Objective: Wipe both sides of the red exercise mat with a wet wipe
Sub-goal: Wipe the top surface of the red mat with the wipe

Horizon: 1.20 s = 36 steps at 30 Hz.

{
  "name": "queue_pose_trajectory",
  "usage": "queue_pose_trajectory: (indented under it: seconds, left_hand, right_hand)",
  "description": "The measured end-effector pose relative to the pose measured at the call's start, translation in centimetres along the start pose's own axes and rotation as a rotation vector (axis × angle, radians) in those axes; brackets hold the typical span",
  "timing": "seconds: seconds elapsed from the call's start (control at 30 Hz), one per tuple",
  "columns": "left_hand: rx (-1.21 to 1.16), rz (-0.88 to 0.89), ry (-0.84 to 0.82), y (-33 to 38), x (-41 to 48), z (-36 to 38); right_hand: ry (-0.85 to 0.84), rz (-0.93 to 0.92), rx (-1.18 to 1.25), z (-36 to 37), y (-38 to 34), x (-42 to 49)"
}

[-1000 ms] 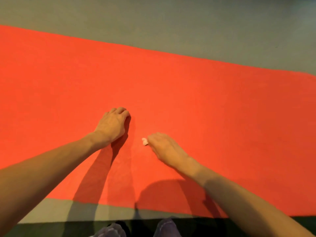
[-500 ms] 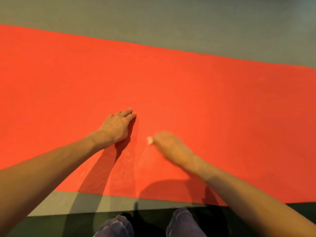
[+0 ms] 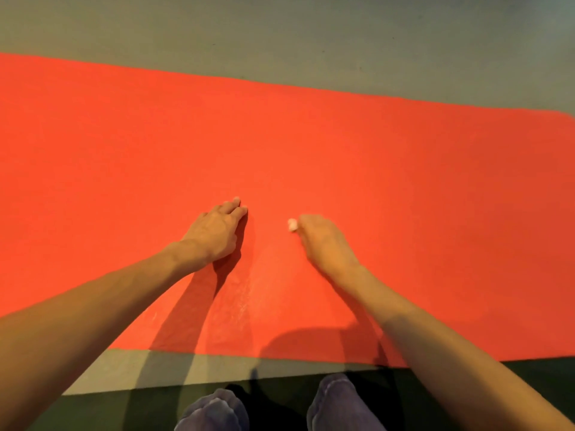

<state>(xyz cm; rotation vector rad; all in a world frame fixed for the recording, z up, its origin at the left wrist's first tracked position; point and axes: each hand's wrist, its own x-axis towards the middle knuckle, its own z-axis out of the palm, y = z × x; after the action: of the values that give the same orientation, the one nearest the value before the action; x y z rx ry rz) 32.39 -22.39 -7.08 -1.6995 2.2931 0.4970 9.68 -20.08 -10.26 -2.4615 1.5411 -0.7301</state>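
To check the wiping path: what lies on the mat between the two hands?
In the head view, only bare red mat lies between the left hand and the right hand, whose grip holds the white wipe.

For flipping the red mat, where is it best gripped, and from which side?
Probably its near long edge, from the person's side: the mat lies flat, so only an edge offers purchase, and this one is closest.
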Motion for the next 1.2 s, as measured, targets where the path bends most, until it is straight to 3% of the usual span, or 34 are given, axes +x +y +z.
queue_pose_trajectory:
  seconds: [0.07,0.1,0.23,0.3,0.4,0.5,0.53,0.57,0.63,0.73,0.8,0.87,0.93,1.0,1.07,1.2]
  left_hand:
    - [0.006,0.002,-0.016,0.0,0.1,-0.3]
    - [0.007,0.001,-0.017,0.1,0.1,-0.4]
    - [0.021,-0.024,-0.005,1.0,0.1,-0.7]
    - [0.029,-0.039,-0.006,1.4,0.0,-0.6]
    - [0.034,-0.023,0.015,1.6,-0.3,-0.4]
    - [0.045,0.059,0.053,1.7,-0.6,-0.1]
    - [0.048,0.085,0.051,1.9,-0.5,-0.1]
    - [0.041,0.101,0.044,2.2,-0.5,-0.1]
    - [0.018,0.108,0.04,2.9,-0.2,-0.1]
    - [-0.01,0.104,0.066,3.3,0.2,-0.2]
    - [-0.024,0.116,0.07,2.9,0.5,-0.2]
    - [-0.052,0.134,0.057,2.4,0.7,-0.1]
    - [-0.069,0.151,0.029,1.9,0.7,0.0]
    - [-0.072,0.166,0.012,1.6,0.5,0.0]
    - [-0.075,0.187,0.023,1.4,0.4,-0.2]
    - [0.026,0.157,0.054,1.6,-0.1,-0.3]
  right_hand:
    - [0.065,0.246,-0.049,0.2,0.5,0.4]
    - [0.063,0.21,-0.005,0.8,-0.5,-0.3]
    - [-0.238,-0.409,0.187,1.5,-7.2,-6.5]
    - [-0.311,-0.525,0.181,0.8,-6.2,-6.9]
    - [-0.078,-0.299,0.022,-0.2,-1.0,-3.1]
    - [0.07,0.264,-0.121,-1.3,2.9,-0.6]
    - [0.095,0.368,-0.111,-1.2,2.6,-0.6]
    - [0.116,0.354,-0.087,-0.9,1.7,-0.9]
    - [0.09,0.057,0.004,-0.3,-1.6,-2.8]
    - [-0.21,-0.432,0.091,-0.4,-5.3,-7.9]
    - [-0.286,-0.529,0.054,-1.2,-3.4,-7.9]
    - [-0.124,-0.365,0.022,-1.7,0.1,-5.7]
    - [0.057,-0.019,-0.061,-2.6,3.5,-3.0]
    - [0.105,0.178,-0.091,-2.7,4.3,-2.5]
    - [0.051,-0.011,0.012,-1.4,1.6,-3.5]
    - [-0.364,-0.616,0.286,-0.4,-4.7,-7.1]
